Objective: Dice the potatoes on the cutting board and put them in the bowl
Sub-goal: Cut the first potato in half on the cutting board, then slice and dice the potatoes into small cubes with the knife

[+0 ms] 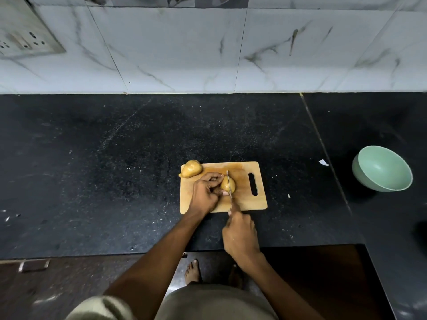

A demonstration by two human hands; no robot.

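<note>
Here left hand [205,192] grips potato [227,185], right hand [240,234] holds knife [229,185].

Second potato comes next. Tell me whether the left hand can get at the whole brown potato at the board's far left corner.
Probably yes: the whole brown potato lies uncovered just beyond the left hand, which first must release the potato being cut.

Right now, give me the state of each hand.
Left hand: fingers curled round the potato on the cutting board.
Right hand: gripping the knife.

Left hand [204,192] grips a potato [228,184] on the cutting board [245,199]; right hand [241,234] holds the knife [229,184] on it.
</note>
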